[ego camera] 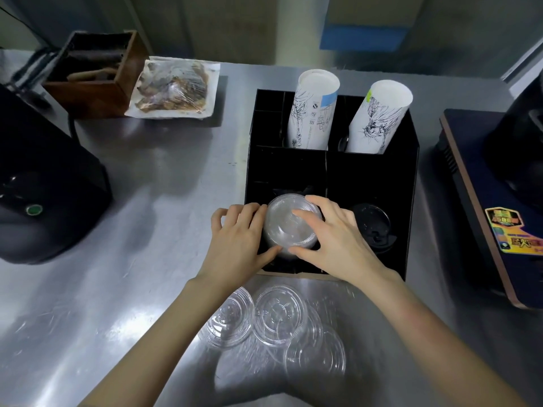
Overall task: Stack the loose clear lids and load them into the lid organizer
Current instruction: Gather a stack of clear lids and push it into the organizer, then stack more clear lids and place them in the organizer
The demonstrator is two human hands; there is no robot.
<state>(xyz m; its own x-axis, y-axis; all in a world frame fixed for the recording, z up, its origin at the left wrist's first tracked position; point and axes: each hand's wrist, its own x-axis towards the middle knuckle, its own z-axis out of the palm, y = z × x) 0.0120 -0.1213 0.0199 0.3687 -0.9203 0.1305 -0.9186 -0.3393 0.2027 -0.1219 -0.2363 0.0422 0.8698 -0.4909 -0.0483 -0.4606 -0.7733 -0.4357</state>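
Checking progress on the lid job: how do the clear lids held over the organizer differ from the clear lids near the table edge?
The held lids form one neat stack, gripped between the left hand and right hand at the organizer's front left compartment. The loose lids lie flat, spread and overlapping on the steel table, untouched. Both are clear and round.

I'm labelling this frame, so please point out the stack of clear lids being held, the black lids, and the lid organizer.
stack of clear lids (289, 223), head view, top face.
black lids (371, 223), head view, top lid.
lid organizer (410, 201), head view, right wall.
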